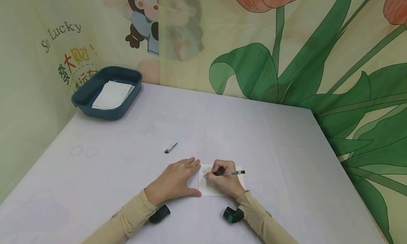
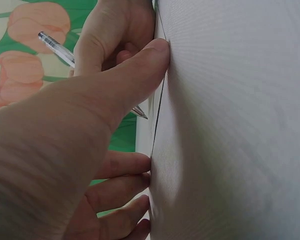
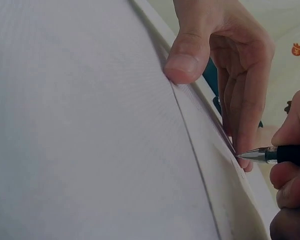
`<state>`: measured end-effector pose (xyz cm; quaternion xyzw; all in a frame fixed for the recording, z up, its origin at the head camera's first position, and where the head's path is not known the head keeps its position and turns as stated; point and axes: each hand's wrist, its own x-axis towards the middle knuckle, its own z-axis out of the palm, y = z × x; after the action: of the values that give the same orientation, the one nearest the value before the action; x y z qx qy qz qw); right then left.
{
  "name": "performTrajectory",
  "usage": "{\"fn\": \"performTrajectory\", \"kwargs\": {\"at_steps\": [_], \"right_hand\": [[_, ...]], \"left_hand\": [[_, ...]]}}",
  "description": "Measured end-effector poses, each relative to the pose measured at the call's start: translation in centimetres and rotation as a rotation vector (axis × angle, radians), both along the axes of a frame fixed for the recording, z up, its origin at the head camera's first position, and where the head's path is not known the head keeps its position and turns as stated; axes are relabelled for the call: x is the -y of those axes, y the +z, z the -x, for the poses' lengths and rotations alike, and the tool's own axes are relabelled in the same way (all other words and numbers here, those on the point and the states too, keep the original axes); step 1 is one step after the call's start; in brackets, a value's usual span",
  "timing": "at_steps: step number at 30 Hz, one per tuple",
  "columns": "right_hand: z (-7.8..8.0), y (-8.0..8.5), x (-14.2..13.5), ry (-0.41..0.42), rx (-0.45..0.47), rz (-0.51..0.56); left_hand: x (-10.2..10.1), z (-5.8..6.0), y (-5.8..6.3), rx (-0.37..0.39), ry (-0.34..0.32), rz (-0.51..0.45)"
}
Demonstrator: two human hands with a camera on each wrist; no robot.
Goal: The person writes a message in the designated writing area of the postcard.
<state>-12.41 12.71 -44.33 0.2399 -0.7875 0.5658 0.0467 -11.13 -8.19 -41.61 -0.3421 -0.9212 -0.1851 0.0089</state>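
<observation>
A small white sheet of paper (image 1: pixel 208 190) lies on the table, with small marks at its upper left. My right hand (image 1: pixel 226 180) pinches a clear-barrelled pen (image 1: pixel 235 172) with a black grip, its metal tip (image 3: pixel 252 155) down at the paper's marked part. My left hand (image 1: pixel 175 178) rests at the paper's left side, fingers extended and spread from the thumb. In the left wrist view, the left thumb (image 2: pixel 147 62) presses at the sheet's near edge. The right palm covers part of the paper.
A small clear-and-black piece resembling a pen cap (image 1: pixel 171 147) lies beyond my left hand. At the back left corner stands a dark blue tray (image 1: pixel 109 114) holding a stack of white papers (image 1: pixel 113 94). Printed curtains border the table (image 1: pixel 241 131) behind and at the sides.
</observation>
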Motion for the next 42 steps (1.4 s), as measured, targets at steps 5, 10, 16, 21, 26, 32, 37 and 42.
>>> {"fn": "performTrajectory", "kwargs": {"at_steps": [5, 10, 16, 21, 26, 32, 37, 42], "right_hand": [[0.0, -0.1, 0.0, 0.011, 0.016, 0.027], [0.0, -0.2, 0.0, 0.025, 0.008, 0.016], [-0.2, 0.3, 0.1, 0.034, 0.026, 0.012], [-0.8, 2.0, 0.5, 0.036, 0.045, 0.009], [-1.1, 2.7, 0.7, 0.034, 0.044, 0.001], [-1.0, 2.4, 0.6, 0.045, 0.027, -0.005], [-1.0, 2.4, 0.6, 0.048, 0.022, -0.012], [-1.0, 2.5, 0.6, 0.045, 0.019, -0.019]], "left_hand": [[0.0, 0.0, -0.1, -0.012, -0.001, -0.007], [0.0, 0.0, -0.2, -0.019, 0.001, -0.009], [0.0, 0.0, -0.2, -0.023, 0.0, -0.013], [0.0, -0.1, -0.1, -0.017, 0.001, -0.013], [0.0, -0.1, -0.1, -0.016, 0.003, -0.012], [0.0, -0.1, -0.1, -0.012, 0.003, -0.013], [0.0, -0.1, -0.1, -0.016, 0.001, -0.013], [0.0, 0.0, -0.2, -0.016, -0.001, -0.012]]}}
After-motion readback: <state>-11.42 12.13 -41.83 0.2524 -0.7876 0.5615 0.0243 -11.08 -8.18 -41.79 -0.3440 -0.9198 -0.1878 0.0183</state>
